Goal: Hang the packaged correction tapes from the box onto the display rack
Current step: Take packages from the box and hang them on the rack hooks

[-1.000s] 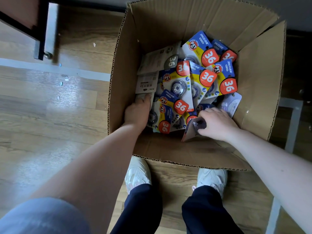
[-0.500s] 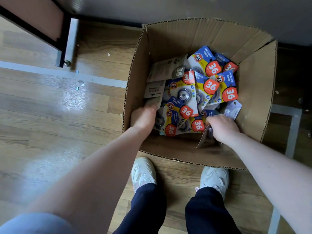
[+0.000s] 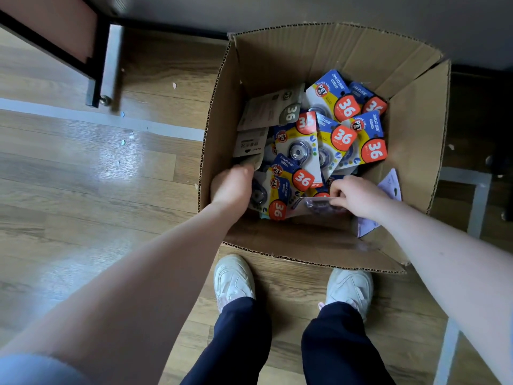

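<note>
While the wooden floor [image 3: 83, 190] on the left holds only a dark furniture leg [image 3: 97, 76] and scraps of paper, everything for the task sits in the cardboard box [image 3: 219, 129] ahead of the person's white shoes [image 3: 234, 276]. At the box's left wall the left hand [image 3: 231, 186] reaches down into the heap, fingers buried among the packs; whether its grip is closed on one cannot be told. The packaged correction tapes [image 3: 327, 134] lie jumbled across the box floor, mostly face up with orange "36" discs showing, a few grey backs turned up on the left side. To the right, the right hand [image 3: 358, 194] is clenched on a pack [image 3: 316, 204] held face down or edge-on at the near side of the heap, its long axis running roughly left to right across the box. That pack lies just left of the right knuckles, so the right hand is nearer to lift it out. No display rack is in view, so the hanging step looks to be still ahead.
</note>
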Tool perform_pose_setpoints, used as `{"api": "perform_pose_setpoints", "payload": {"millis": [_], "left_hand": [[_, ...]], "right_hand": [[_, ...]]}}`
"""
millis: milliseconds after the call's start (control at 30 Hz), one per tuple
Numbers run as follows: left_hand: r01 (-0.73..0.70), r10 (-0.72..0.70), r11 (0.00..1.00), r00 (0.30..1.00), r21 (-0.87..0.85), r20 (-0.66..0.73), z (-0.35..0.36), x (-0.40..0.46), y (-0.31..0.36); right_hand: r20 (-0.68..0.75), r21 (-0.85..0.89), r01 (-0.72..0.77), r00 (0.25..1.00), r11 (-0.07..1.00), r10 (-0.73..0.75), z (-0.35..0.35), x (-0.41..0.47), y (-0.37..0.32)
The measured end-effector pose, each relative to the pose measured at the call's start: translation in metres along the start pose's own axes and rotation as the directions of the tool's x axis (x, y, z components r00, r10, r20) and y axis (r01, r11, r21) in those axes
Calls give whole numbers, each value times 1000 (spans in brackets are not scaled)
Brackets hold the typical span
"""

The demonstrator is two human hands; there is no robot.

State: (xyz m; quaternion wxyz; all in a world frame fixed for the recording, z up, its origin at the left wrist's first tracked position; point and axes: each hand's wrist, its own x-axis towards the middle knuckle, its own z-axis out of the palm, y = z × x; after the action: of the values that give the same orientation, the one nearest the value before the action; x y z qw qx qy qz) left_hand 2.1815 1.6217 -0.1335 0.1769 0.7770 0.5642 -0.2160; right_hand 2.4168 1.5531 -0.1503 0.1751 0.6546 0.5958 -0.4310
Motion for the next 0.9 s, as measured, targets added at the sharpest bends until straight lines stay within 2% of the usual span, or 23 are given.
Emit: {"api": "perform_pose_setpoints", "payload": {"millis": [100,200,267,333,433,533,600,733,800,900], "left_hand": [[-4,3,999,1000,-43,-17,-5,1,0],[-20,18,998,1000,-59,-21,-7,1,-1],[-21,20,998,1000,-58,-16,-6,1,-1],[-22,21,999,1000,-49,-17,-5,1,-1],[-13,12,998,1000,-68,-14,-6,0,-1],[-6,2,995,999,-97,-37,-11,-3,0],[3,-9,995,998,-103,-64,-21,-7,1],[4,-10,998,995,-59,-96,-56,-15,5],[-8,0,998,994,-70,-113,-76,-19,4],[-42,26,993,989,-113,-144,-108,-28,3]], "right_hand": [[45,-52,-13,999,999,15,-1,-1,-2],[105,-273,-82,988,959,115,1,-2,-7],[66,-451,-148,978,880,199,3,-3,-11],[10,-515,-184,975,837,221,6,-4,-10],[-66,-408,-192,981,893,181,5,-2,-3],[-124,-177,-84,990,981,62,-1,-6,7],[-182,-79,-45,983,996,30,-10,-14,6],[-238,-53,-57,970,997,42,-32,-32,-3],[-249,-21,-98,964,995,89,-45,-41,-6],[-251,-63,-155,959,986,134,-68,-59,-13]]}}
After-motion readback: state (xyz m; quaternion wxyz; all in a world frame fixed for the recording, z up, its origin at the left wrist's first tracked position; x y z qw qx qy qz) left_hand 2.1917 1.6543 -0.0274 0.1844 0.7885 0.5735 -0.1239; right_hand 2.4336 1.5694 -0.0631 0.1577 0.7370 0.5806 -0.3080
